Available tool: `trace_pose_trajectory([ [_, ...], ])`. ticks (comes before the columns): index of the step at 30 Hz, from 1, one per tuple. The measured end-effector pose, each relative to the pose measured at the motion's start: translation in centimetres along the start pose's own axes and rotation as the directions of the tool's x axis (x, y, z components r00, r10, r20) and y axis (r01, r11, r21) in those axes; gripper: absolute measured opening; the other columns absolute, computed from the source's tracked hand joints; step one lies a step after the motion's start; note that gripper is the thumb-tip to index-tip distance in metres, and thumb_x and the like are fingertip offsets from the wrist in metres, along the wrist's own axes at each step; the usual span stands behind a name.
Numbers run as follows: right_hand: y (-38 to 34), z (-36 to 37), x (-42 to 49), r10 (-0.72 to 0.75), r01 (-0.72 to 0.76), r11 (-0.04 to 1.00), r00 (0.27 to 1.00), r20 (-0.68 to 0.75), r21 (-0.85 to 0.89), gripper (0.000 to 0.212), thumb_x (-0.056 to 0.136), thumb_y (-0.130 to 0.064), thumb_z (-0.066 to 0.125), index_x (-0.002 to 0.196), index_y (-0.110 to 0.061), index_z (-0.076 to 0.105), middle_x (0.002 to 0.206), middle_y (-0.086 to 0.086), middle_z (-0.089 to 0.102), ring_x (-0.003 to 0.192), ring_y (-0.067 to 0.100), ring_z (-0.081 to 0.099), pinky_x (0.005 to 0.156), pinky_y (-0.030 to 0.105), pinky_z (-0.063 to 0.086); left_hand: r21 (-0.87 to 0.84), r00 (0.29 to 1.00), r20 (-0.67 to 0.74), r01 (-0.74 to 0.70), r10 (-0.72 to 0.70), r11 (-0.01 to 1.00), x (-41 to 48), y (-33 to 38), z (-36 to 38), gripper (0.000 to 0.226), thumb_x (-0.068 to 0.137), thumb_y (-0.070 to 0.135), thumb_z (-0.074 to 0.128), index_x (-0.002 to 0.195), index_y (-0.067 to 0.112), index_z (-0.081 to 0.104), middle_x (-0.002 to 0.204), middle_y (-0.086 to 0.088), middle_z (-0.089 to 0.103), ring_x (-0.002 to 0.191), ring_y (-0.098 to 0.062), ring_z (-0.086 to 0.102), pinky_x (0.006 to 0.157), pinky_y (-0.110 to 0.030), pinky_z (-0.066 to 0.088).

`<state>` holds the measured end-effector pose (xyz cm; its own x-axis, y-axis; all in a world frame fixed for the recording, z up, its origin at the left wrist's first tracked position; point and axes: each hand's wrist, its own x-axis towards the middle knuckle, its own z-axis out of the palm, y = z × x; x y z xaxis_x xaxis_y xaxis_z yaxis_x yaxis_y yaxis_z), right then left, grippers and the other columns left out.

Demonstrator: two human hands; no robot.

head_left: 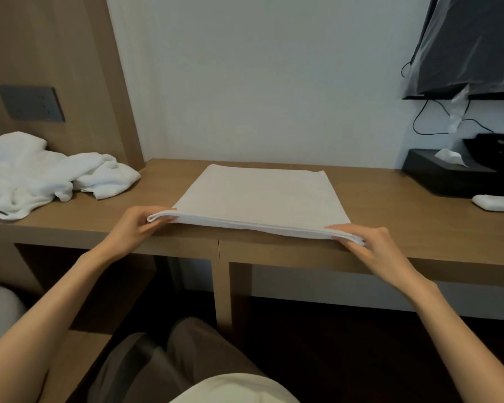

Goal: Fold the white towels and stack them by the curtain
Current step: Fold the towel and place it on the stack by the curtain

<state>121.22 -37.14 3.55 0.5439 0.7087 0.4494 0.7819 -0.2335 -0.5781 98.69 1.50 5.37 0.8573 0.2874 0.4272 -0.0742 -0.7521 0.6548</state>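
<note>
1. Shows a white towel [262, 196], folded into flat layers, lying square on the middle of a wooden desk [390, 199], with its near edge along the desk's front edge.
2. Shows the left hand [137, 225] pinching the towel's near left corner, thumb on top and fingers curled underneath.
3. Shows the right hand [373, 242] grasping the near right corner, thumb stretched along the top of the edge and fingers tucked below.
4. Shows both bare forearms reaching in from the bottom, spread as wide as the towel.
5. Puts a loose pile [41, 170] of crumpled white towels at the left end of the desk, well apart from the folded one.
6. Sets a dark socket panel [31, 103] on the wood wall above that pile.
7. Puts a black tissue box [442, 175] at the right end of the desk, one tissue sticking up, with a black phone [501, 152] just behind it and a small white oblong [496, 202] in front.
8. Hangs a screen [472, 48] wrapped in clear plastic on the pale wall at upper right, with thin black cables [419, 123] trailing below.
</note>
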Motion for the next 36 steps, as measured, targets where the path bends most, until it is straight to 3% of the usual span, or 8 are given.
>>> trace_pose_trajectory([
  [2,-0.1,0.0,0.7,0.009,-0.003,0.998,0.994,-0.112,0.057,0.025,0.091,-0.025,0.057,0.101,-0.048,0.059,0.095,-0.037,0.063,0.095,-0.014,0.057,0.076,0.003,0.042,-0.033,0.999,-0.054,-0.003,0.001,0.999,0.8,0.1,-0.2,0.019,0.085,0.036,0.056,0.097,0.032,0.07,0.094,0.005,0.073,0.086,-0.006,0.064,0.076,-0.017,0.047],
  [5,-0.4,0.3,2.5,0.036,-0.008,0.991,0.976,-0.213,0.134,0.015,0.091,-0.035,0.052,0.102,-0.033,0.063,0.091,-0.016,0.065,0.084,0.003,0.058,0.069,0.02,0.044,-0.032,0.99,-0.144,0.011,-0.016,0.999,2.4,0.3,-0.5,0.014,0.089,0.03,0.058,0.096,0.036,0.068,0.087,0.015,0.071,0.081,0.002,0.062,0.071,-0.014,0.046],
  [9,-0.5,0.4,5.4,0.073,0.013,0.976,0.921,-0.382,0.216,0.014,0.097,-0.028,0.049,0.106,-0.026,0.06,0.095,-0.02,0.06,0.088,-0.008,0.056,0.067,0.009,0.044,-0.067,0.949,-0.315,-0.003,-0.018,0.998,5.1,0.8,-0.3,0.011,0.09,0.033,0.058,0.091,0.028,0.068,0.075,0.018,0.064,0.071,0.011,0.056,0.062,-0.005,0.041],
  [13,-0.4,0.2,9.1,0.13,0.018,0.962,0.846,-0.517,0.271,0.009,0.099,-0.026,0.048,0.1,-0.023,0.056,0.089,-0.016,0.059,0.077,-0.013,0.055,0.059,0.006,0.042,-0.123,0.908,-0.419,-0.02,-0.033,0.992,8.6,0.6,-0.1,0.031,0.092,0.038,0.056,0.079,0.011,0.064,0.068,0.003,0.051,0.061,-0.002,0.041,0.055,-0.015,0.031],
  [18,1.4,-1.0,14.5,0.204,-0.08,0.968,0.803,-0.56,0.238,0.02,0.1,-0.032,0.046,0.087,-0.017,0.044,0.072,-0.002,0.049,0.066,0.01,0.048,0.059,0.025,0.035,-0.025,0.855,-0.517,0.035,-0.042,0.999,13.4,0.8,0.9,0.04,0.097,0.031,0.052,0.06,0.023,0.038,0.054,0.009,0.034,0.05,-0.001,0.036,0.05,-0.016,0.027],
  [25,5.9,-1.7,20.4,0.3,-0.24,0.953,0.842,-0.449,0.186,0.024,0.1,-0.032,0.042,0.084,-0.014,0.043,0.079,0.001,0.053,0.073,0.016,0.051,0.061,0.032,0.037,0.076,0.927,-0.348,0.178,-0.142,0.981,20.7,-2.2,1.9,0.037,0.098,0.029,0.049,0.064,0.016,0.04,0.056,0.006,0.038,0.052,-0.009,0.033,0.051,-0.027,0.024],
  [31,9.1,-0.3,23.3,0.432,-0.399,0.901,0.857,-0.283,0.168,0.019,0.1,-0.023,0.042,0.098,-0.007,0.052,0.1,0.01,0.059,0.096,0.027,0.056,0.082,0.038,0.043,0.089,0.952,-0.195,0.256,-0.236,0.963,24.2,-5.6,4.0,0.032,0.099,0.02,0.046,0.074,0.004,0.057,0.069,-0.003,0.054,0.066,-0.016,0.047,0.058,-0.029,0.032],
  [36,11.3,-0.9,24.2,0.501,-0.502,0.863,0.865,-0.028,-0.057,0.025,0.101,-0.029,0.038,0.104,-0.007,0.05,0.104,0.009,0.057,0.09,0.021,0.055,0.066,0.029,0.037,0.268,0.965,-0.023,0.259,-0.263,0.928,25.6,-7.5,4.8,0.035,0.1,0.021,0.045,0.065,0.016,0.041,0.065,0.001,0.047,0.065,-0.017,0.043,0.06,-0.032,0.027],
])
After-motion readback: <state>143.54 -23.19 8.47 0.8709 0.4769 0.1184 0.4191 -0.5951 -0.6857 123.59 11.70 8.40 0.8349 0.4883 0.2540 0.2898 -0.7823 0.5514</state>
